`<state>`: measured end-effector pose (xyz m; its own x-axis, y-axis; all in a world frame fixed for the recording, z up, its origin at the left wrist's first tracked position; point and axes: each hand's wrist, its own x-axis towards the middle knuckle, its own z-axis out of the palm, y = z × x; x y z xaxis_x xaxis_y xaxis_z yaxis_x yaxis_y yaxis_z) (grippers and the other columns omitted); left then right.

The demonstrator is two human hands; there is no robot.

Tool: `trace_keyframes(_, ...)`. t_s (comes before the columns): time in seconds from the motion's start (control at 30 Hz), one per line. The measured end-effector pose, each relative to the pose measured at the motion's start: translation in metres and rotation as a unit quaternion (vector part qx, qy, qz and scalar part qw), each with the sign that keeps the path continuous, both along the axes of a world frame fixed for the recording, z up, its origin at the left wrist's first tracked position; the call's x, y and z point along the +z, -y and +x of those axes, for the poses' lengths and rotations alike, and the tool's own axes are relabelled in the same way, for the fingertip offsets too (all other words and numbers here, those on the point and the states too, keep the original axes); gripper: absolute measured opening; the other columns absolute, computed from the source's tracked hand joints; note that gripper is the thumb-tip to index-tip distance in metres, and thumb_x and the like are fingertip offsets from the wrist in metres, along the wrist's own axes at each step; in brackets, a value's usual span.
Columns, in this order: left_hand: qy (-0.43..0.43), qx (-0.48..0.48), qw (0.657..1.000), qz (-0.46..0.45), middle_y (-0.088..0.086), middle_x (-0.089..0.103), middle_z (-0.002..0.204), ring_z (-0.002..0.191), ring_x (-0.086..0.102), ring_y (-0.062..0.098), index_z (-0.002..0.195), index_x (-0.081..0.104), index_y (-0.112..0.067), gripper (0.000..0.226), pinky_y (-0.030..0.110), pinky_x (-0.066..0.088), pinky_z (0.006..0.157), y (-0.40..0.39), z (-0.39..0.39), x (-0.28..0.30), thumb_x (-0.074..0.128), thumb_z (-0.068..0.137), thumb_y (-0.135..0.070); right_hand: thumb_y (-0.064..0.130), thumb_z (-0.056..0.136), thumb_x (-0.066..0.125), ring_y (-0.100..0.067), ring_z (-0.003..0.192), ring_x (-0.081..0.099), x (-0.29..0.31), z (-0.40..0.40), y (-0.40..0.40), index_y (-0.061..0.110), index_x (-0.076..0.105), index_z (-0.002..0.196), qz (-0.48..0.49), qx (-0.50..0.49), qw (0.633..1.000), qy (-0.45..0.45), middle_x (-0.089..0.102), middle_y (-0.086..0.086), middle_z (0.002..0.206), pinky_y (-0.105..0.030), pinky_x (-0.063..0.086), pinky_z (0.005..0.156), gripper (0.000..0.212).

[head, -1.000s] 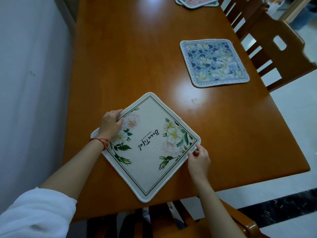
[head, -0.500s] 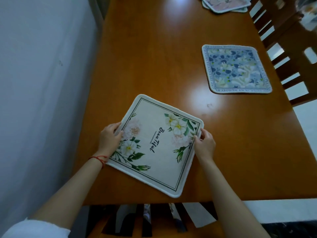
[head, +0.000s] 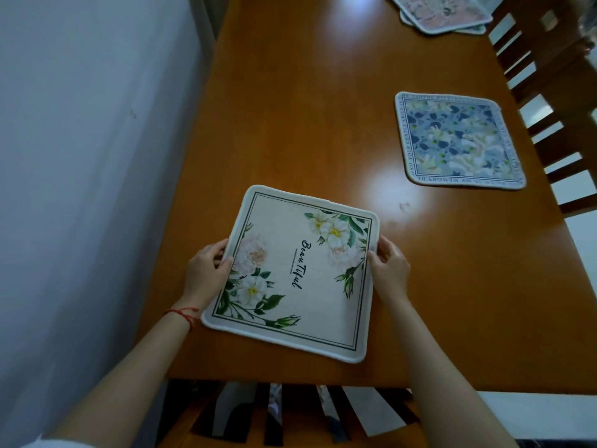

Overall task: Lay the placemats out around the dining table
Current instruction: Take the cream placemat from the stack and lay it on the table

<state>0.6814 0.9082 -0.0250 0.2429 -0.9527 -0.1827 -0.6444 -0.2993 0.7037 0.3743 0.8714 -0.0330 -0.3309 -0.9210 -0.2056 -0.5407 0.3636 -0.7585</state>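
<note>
— At the near end of the table (head: 310, 124), what's on the left?
— The left hand (head: 206, 273) pinches the cream placemat (head: 290, 273) by its left edge; the mat lies flat, slightly askew.
— And rightward?
— The right hand (head: 389, 270) grips its right edge. Farther right lies the blue placemat (head: 457, 140), beside a chair (head: 555, 92); a mat stack (head: 442, 12) sits beyond.

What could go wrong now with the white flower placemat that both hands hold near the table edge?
1. The white flower placemat lies slightly tilted against the table edge; released now, it may stay crooked.
2. Its near edge lies close to the table's front edge, so a pull by the left hand and right hand might leave it overhanging.
</note>
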Motion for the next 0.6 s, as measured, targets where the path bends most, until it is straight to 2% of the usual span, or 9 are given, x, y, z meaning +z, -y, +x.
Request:
trace_keyframes(0.13,-0.008,-0.012,1.0,0.001,0.017,0.058,0.121,0.098,0.057,0.023,0.127,0.05,-0.004,0.039,0.029,0.048,0.081,0.017,-0.003,0.005,0.054,0.089,-0.009,0.008,0.085,0.06,-0.021,0.111,0.056,-0.003,0.002,-0.028,0.004,0.049,0.128,0.011,-0.013,1.0,0.007,0.059,-0.011,0.122,-0.032,0.048,0.093,0.045)
trace_keyframes(0.23,-0.009,-0.015,1.0,0.002,0.017,0.058,0.123,0.102,0.058,0.027,0.128,0.05,-0.003,0.039,0.029,0.047,0.082,0.028,-0.005,0.008,0.054,0.089,-0.01,0.008,0.085,0.06,-0.021,0.112,0.055,-0.006,0.007,-0.042,0.004,0.049,0.128,0.01,-0.014,1.0,0.01,0.059,-0.011,0.123,-0.031,0.048,0.092,0.045)
trace_keyframes(0.37,-0.017,-0.001,1.0,0.005,0.017,0.059,0.122,0.097,0.059,0.024,0.126,0.052,-0.004,0.038,0.028,0.048,0.079,0.029,-0.003,0.004,0.055,0.089,-0.011,0.01,0.085,0.061,-0.022,0.116,0.053,-0.003,0.012,-0.037,0.002,0.045,0.132,0.01,-0.015,1.0,0.009,0.055,-0.012,0.127,-0.024,0.043,0.09,0.049)
trace_keyframes(0.43,-0.021,0.002,1.0,0.008,0.017,0.058,0.123,0.099,0.06,0.026,0.127,0.052,-0.004,0.039,0.029,0.049,0.08,0.024,-0.001,0.002,0.056,0.089,-0.011,0.009,0.085,0.061,-0.023,0.117,0.052,-0.001,0.013,-0.028,0.001,0.043,0.132,0.011,-0.007,1.0,0.01,0.055,-0.012,0.128,-0.026,0.043,0.093,0.051)
trace_keyframes(0.53,-0.034,0.016,0.999,0.012,0.017,0.057,0.125,0.102,0.059,0.026,0.127,0.051,-0.003,0.04,0.028,0.049,0.082,0.012,-0.002,0.001,0.055,0.088,-0.008,0.01,0.084,0.062,-0.026,0.119,0.051,-0.002,0.012,-0.014,0.001,0.042,0.133,0.012,0.009,1.0,0.006,0.053,-0.013,0.13,-0.039,0.045,0.099,0.053)
trace_keyframes(0.6,-0.039,0.026,0.999,0.01,0.016,0.055,0.127,0.105,0.059,0.026,0.127,0.05,-0.003,0.04,0.028,0.049,0.084,0.001,-0.006,-0.001,0.055,0.088,-0.006,0.009,0.084,0.063,-0.026,0.12,0.051,-0.002,0.012,-0.003,0.0,0.043,0.133,0.011,0.018,1.0,-0.003,0.053,-0.014,0.131,-0.042,0.045,0.099,0.054)
